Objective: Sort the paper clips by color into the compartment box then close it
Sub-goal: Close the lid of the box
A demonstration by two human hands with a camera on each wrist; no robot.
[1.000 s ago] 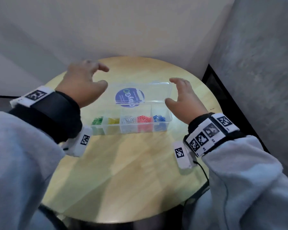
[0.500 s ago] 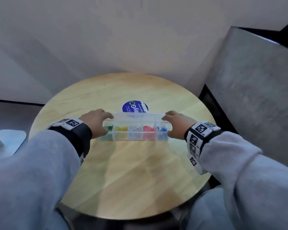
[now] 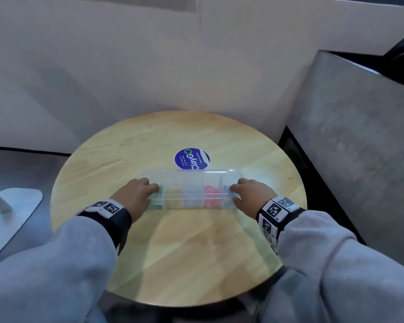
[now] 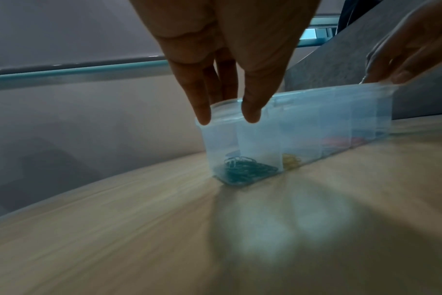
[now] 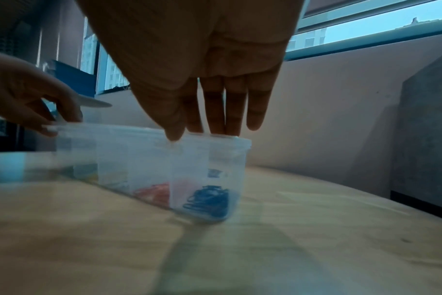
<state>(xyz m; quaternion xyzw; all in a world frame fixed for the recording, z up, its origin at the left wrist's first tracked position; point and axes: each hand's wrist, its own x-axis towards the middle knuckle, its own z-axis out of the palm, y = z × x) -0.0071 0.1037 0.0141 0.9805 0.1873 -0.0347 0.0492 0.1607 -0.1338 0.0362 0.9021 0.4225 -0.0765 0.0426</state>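
Head view: As the lid (image 3: 191,177) lies flat on the compartment box (image 3: 191,194), the sorting looks done and only the last press to snap it shut seems left.
Head view, place: The box sits in the middle of the round table (image 3: 177,252), just in front of a blue sticker (image 3: 191,158).
Head view, direction: Its long side runs left to right, with the lid facing up.
Head view, hands: The left hand (image 3: 135,197) is on the left end and the right hand (image 3: 250,194) is on the right end.
Left wrist view: Straight fingers (image 4: 202,111) press down on the lid edge above the green clips (image 4: 245,169); yellow clips (image 4: 292,163) lie next door.
Right wrist view: Straight fingers (image 5: 216,119) push on the lid above the blue clips (image 5: 209,201), and red clips (image 5: 157,193) lie beside them.
Not sure: The pictures do not show if the lid has clicked.
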